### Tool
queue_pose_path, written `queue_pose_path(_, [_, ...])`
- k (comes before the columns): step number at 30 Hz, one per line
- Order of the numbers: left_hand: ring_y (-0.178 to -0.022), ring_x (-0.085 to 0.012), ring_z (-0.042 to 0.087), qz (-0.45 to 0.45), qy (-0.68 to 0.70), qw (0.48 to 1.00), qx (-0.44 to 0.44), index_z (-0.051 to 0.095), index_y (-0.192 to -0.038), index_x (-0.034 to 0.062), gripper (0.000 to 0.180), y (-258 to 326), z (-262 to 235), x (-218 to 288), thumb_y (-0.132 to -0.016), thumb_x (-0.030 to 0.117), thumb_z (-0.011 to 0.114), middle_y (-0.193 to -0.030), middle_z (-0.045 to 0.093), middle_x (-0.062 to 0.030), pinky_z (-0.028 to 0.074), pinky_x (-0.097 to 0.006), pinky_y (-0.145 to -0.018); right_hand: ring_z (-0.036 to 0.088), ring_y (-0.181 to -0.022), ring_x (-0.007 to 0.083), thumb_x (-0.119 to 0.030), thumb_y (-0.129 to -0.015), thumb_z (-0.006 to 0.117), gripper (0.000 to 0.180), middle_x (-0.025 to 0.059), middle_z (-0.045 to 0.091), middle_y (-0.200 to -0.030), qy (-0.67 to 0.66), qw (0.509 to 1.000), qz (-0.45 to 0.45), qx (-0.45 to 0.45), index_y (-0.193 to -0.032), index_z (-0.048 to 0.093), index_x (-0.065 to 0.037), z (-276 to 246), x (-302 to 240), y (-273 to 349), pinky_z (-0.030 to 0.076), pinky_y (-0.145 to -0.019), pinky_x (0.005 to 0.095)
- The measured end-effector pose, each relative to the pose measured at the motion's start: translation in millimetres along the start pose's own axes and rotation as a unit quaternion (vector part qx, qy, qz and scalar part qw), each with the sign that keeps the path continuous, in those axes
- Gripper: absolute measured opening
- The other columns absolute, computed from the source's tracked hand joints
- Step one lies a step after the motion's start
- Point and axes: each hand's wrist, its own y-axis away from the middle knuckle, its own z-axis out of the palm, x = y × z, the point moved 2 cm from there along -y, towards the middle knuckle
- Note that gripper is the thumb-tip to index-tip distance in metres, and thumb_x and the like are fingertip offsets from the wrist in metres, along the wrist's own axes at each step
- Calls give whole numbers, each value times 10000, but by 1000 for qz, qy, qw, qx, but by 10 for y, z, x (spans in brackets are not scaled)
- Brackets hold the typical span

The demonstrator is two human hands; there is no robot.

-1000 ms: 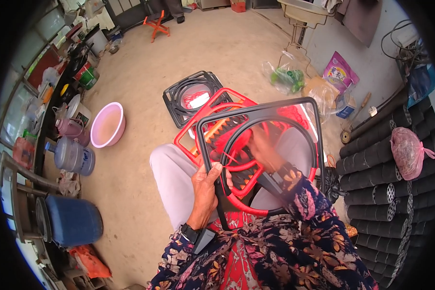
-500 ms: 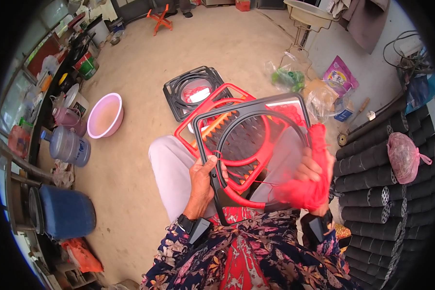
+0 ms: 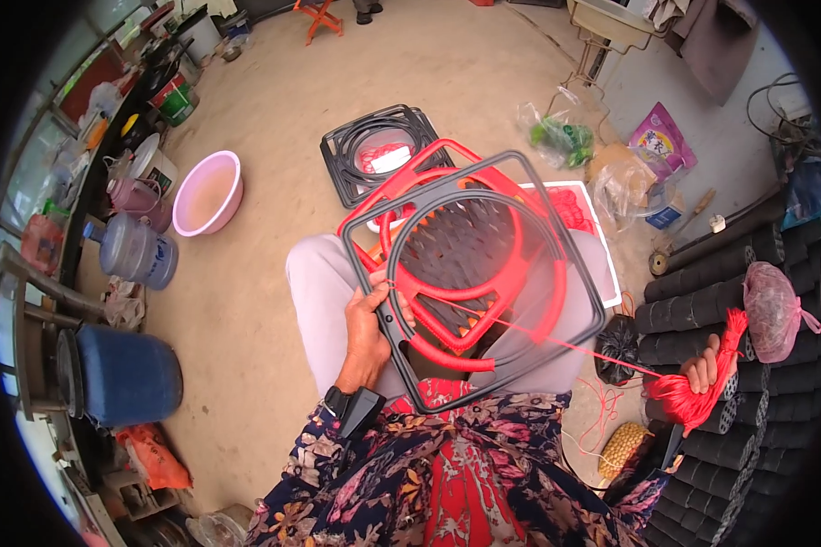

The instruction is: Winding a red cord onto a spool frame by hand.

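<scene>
My left hand (image 3: 368,326) is closed around the left bar of a square black frame (image 3: 403,372) with a round ring inside, tilted above my lap. Red cord wraps the lower part of that ring (image 3: 447,360). Far out to the right, my right hand (image 3: 701,369) grips a hank of red cord (image 3: 689,401). One taut strand (image 3: 602,354) runs from the hank across the ring to near my left fingers. Beneath the black frame lies a red frame (image 3: 442,148) of similar shape, over dark, orange-edged material. My knees are on either side.
More black frames (image 3: 342,178) lie on the floor ahead. A white box (image 3: 611,283) of red cord sits behind my right knee. Black rolls (image 3: 693,310) are stacked at right, topped by a pink bag (image 3: 771,314). A pink basin (image 3: 232,202) and blue drum (image 3: 128,374) stand left.
My right hand has swung outward to the right with the hank, drawing the strand straight. My left hand still holds the black frame, which has shifted slightly left and up.
</scene>
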Motion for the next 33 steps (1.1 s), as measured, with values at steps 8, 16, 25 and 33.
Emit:
queue_pose_path(8, [-502, -245, 595, -42, -14, 998, 38, 552, -1001, 48, 173, 4, 154, -8, -924, 197, 592, -665, 607, -117, 525, -374, -457, 429, -460, 181, -408, -1055, 224, 423, 39, 397, -596, 61, 991, 41, 109, -980, 398, -30, -330, -248, 261, 432, -506, 343])
queue_pose_path(16, [-509, -226, 612, -20, -16, 999, 31, 547, -961, 12, 135, 21, 165, -34, -937, 139, 584, -695, 637, -131, 543, -366, -461, 420, -449, 129, -342, -1050, 317, 374, 25, 411, -622, 142, 986, 81, -45, -991, 448, 3, 26, -460, -709, 407, -461, 279])
queue_pose_path(25, [-524, -198, 621, 18, -56, 998, 4, 545, -966, 17, 124, 146, 331, 14, -961, 137, 576, -725, 643, -118, 544, -315, -467, 616, -757, 109, -230, -853, 670, 358, 35, 621, -880, 575, 794, 166, 108, -1121, 545, -29, 1220, 1525, -1960, 520, -697, 252])
queue_pose_path(33, [-513, -176, 616, 29, -73, 997, -1, 547, -977, 25, 122, 244, 522, 61, -961, 140, 584, -713, 640, -108, 535, -295, -452, 644, -773, 319, -265, -771, 695, 280, 186, 635, -784, 871, 370, 142, -290, -814, 626, 3, 1319, 3002, -2533, 490, -674, 416])
